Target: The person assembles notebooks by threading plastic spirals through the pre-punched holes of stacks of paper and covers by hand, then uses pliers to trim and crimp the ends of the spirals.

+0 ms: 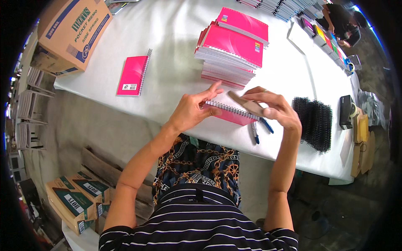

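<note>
Sitting between left fingers [212,89], seemingly — a pink notebook [233,116].

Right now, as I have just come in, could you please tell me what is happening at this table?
A person is working with both hands on a pink notebook. The left hand grips one end of it, its spiral binding facing up. The right hand holds a flat brownish tool right at the binding; whether they touch, I cannot tell. Beyond the hands stands a stack of pink notebooks, and a single notebook lies to the left. Black coils lie to the right.
</note>
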The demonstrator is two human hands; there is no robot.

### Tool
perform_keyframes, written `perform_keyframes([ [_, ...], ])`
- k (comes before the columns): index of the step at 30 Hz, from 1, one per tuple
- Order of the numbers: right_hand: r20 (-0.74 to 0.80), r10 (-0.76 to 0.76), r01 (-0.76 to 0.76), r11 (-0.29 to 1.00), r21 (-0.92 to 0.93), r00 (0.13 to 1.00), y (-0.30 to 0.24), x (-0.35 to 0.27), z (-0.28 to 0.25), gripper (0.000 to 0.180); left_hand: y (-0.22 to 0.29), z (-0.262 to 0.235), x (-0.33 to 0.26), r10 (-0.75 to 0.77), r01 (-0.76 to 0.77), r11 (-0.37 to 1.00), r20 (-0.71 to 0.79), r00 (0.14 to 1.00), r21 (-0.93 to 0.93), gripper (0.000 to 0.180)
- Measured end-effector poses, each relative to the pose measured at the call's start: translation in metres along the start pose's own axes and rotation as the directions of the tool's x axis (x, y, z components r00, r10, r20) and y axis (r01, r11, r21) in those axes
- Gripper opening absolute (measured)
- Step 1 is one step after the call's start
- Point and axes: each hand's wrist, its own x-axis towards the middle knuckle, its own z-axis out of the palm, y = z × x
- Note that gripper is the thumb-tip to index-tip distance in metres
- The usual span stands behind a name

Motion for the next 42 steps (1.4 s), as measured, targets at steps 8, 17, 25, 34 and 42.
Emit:
perform_keyframes([
  [8,-0.531,-0.290,-0.360,0.478,-0.801,0.797,0.035,-0.050,-0.006,0.027,0.001,-0.006,0.001,-0.068,0.128,0.959,0.232,0.970,-0.253,0.054],
  [17,-0.669,-0.014,-0.523,0.612,-0.593,0.743,0.047,-0.078,0.103,0.049,0.008,0.002,-0.005,0.043,0.019,0.960,0.217,0.975,-0.279,0.056],
  [25,-0.645,-0.129,-0.539,0.441,-0.717,0.753,0.053,-0.073,0.109,0.048,-0.005,0.012,-0.008,0.086,-0.046,0.968,0.153,0.985,-0.246,0.057],
  [34,-0.828,-0.141,-0.382,0.837,-0.393,0.543,0.010,-0.072,0.120,0.038,-0.005,0.017,-0.013,0.137,-0.116,0.977,0.107,0.985,-0.179,0.059],
  [42,-0.614,-0.283,-0.156,0.813,-0.561,0.737,-0.025,-0.057,0.147,0.045,0.014,0.026,-0.016,0.008,-0.013,0.934,-0.015,1.000,-0.358,0.062],
])
